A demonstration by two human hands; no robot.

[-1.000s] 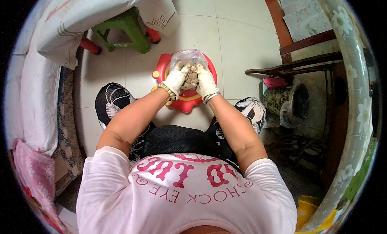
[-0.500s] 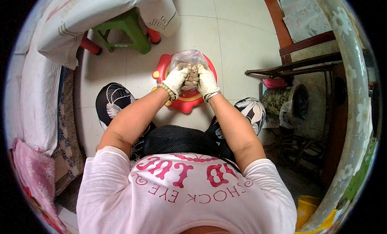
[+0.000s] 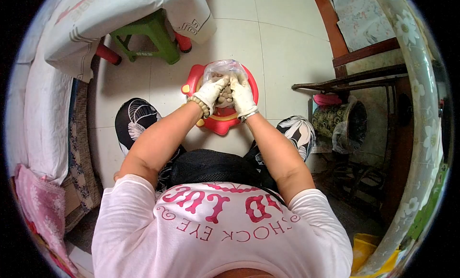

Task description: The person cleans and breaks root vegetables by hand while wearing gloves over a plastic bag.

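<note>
Both my hands wear white gloves and meet over a clear plastic bag (image 3: 224, 66) of small brown nut-like pieces (image 3: 225, 96). The bag lies on a low red stool (image 3: 220, 127) with yellow trim. My left hand (image 3: 210, 93) is closed at the bag's left side, its fingertips on the plastic. At the other side my right hand (image 3: 243, 97) has its fingers closed on the bag, thumb toward the left hand. Between the gloves some brown pieces show; the hands hide the rest. A beaded bracelet circles my left wrist.
A green plastic stool (image 3: 151, 36) stands at the upper left, partly beneath a table with a white cloth (image 3: 129, 12). On the right is a dark rack (image 3: 354, 79) with a patterned round container (image 3: 333, 119) by it. My knees flank the red stool.
My right hand has shifted slightly left, closer to my left hand. Fewer brown pieces show between the gloves. The red stool stays in place.
</note>
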